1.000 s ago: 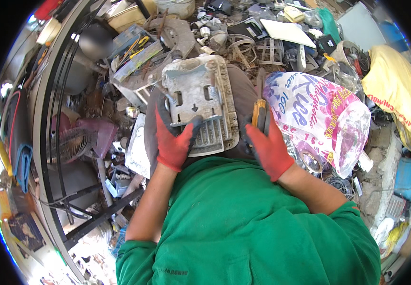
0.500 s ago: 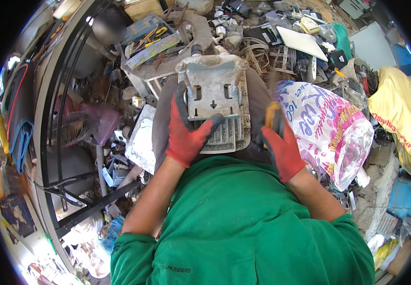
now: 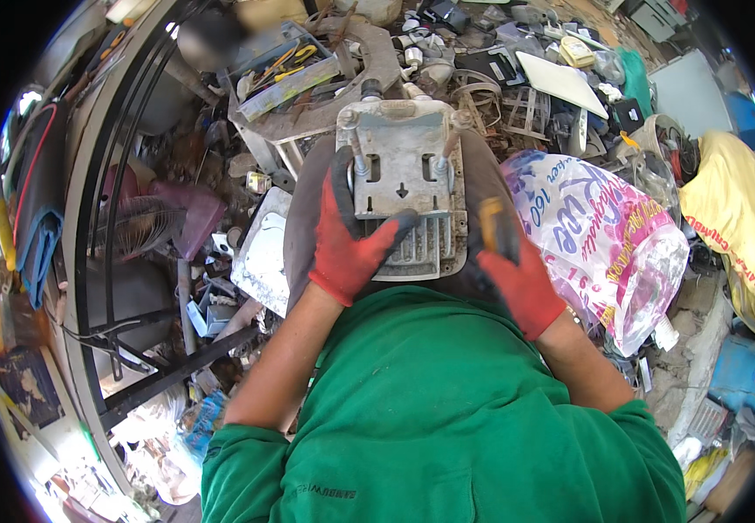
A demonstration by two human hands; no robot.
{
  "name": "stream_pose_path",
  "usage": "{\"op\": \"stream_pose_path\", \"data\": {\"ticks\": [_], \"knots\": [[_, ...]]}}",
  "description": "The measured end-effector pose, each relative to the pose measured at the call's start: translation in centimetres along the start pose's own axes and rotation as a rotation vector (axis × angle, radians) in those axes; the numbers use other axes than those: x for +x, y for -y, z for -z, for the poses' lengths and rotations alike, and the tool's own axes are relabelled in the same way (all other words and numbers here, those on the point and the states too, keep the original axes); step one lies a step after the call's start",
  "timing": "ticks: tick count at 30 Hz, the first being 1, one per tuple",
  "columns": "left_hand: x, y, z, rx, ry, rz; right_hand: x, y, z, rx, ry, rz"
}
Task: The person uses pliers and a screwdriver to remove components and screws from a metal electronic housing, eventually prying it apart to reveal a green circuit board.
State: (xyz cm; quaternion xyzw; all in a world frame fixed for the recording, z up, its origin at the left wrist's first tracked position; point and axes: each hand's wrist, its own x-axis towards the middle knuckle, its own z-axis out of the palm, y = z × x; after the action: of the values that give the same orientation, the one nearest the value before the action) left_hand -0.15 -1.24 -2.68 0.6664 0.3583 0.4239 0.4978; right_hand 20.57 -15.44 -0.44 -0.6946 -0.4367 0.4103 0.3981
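A dirty grey metal housing with cooling fins, slots and two bolts on its bracket rests upright across my lap. My left hand, in a red and dark work glove, grips its left side, with the thumb lying over the fins. To the right of the housing and apart from it, my right hand, gloved alike, is closed around a tool with a yellow-and-black handle. Motion blurs the tool, and its working end cannot be made out.
A printed white-and-pink sack lies close to my right hand, with a yellow sack beyond it. A tool tray stands ahead on the left. A metal frame rises at left. Scrap covers the ground ahead.
My right hand and its tool have shifted slightly; the handle now tips a little toward the housing. The left hand keeps its grip, and the whole view has moved slightly.
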Motion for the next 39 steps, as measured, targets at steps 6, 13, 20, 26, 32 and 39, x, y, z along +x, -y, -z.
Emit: {"op": "stream_pose_path", "data": {"ticks": [6, 13, 20, 26, 32, 39], "knots": [[-0.2, 1.0, 0.2, -0.011, -0.029, 0.006, -0.3, 1.1, 0.1, -0.076, 0.091, -0.023], [0.4, 0.4, 1.8, 0.155, 0.076, -0.138, -0.2, -0.5, 0.7, -0.019, 0.203, -0.025], [4.2, 1.9, 6.4, 0.118, 0.368, -0.085, -0.1, -0.5, 2.5, 0.315, 0.107, -0.11], [6.8, 0.0, 6.3, -0.03, 0.578, 0.05, 4.0, 1.6, 2.6, 0.515, 0.099, 0.049], [8.0, -1.1, 5.5, -0.365, 0.493, 0.293, 5.1, 1.4, 0.6, 0.379, 0.136, 0.179], [6.4, 1.2, 1.9, -0.352, 0.126, 0.076, 5.5, 0.5, -0.2, 0.409, 0.152, 0.127]]}}
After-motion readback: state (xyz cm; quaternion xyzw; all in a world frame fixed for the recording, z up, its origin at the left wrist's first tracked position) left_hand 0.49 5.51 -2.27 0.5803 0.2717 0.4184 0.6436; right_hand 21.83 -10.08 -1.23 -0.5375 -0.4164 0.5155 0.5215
